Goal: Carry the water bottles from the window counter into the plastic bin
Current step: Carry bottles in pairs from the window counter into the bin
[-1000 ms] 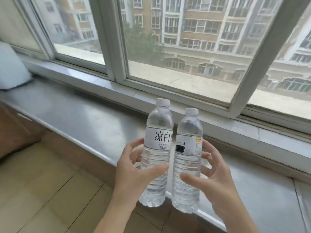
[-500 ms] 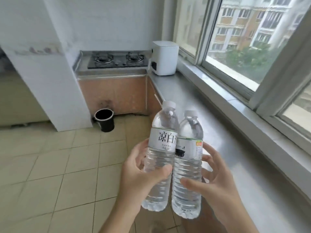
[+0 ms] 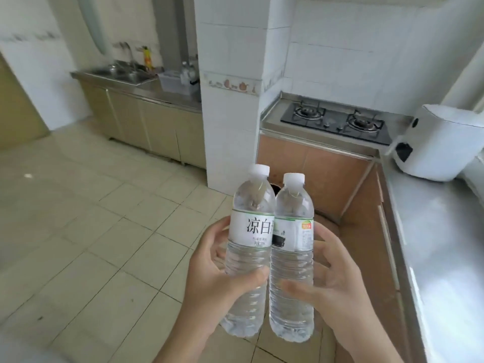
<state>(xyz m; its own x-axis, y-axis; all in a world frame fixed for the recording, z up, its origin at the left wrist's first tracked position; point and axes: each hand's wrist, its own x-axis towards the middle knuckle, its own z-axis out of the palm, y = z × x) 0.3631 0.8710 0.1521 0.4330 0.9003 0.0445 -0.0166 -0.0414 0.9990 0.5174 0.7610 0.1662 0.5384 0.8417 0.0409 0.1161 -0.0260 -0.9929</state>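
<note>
Since a second ago the view has swung from the window to the kitchen interior; both bottles kept the same upright, side-by-side hold. Left hand [image 3: 222, 281] wraps the left bottle [image 3: 248, 258] mid-body, thumb across the front, fingers curled behind. Right hand [image 3: 332, 284] holds the right bottle [image 3: 292, 260] likewise, thumb pressed on the front, fingers loosely spread round the far side. Bottles touch along their labels, carried above the tiled floor [image 3: 91, 244], clear of the steel counter [image 3: 432, 244] at right. Step in hand, as judged: transit, pickup done, drop-off pending. A translucent container [image 3: 174, 81] sits on the far counter beside the sink [image 3: 123, 73]; too blurred to confirm as the plastic bin. Next move calls for walking past the tiled pillar [image 3: 230, 100] and lowering each bottle in.
</note>
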